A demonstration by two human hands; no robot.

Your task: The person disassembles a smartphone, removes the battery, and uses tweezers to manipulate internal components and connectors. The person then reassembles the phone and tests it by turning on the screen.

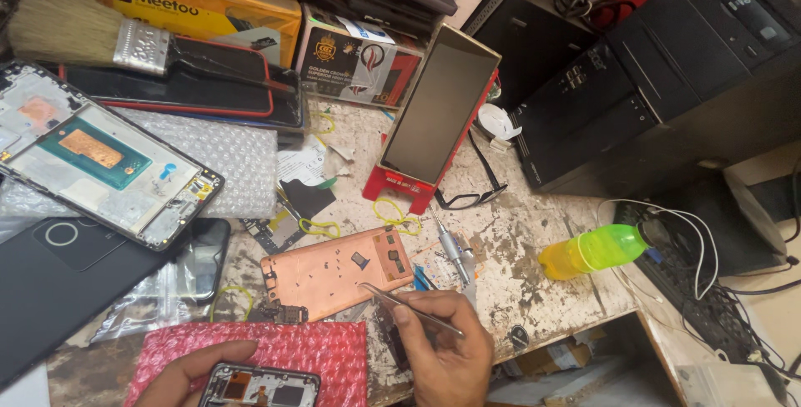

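At the bottom centre, the right hand (446, 357) pinches tweezers (413, 310), tips aimed at the copper-coloured phone plate (334, 272) just above. The left hand (196, 371) steadies an opened phone frame (260, 386) on red bubble wrap (317, 348), padding it.

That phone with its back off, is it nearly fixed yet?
Not yet. Done: the opened phone lies on red bubble wrap, and a copper-coloured plate lies apart. In hand: the left hand steadies the phone; the right hand holds tweezers. Left: its insides are still uncovered.
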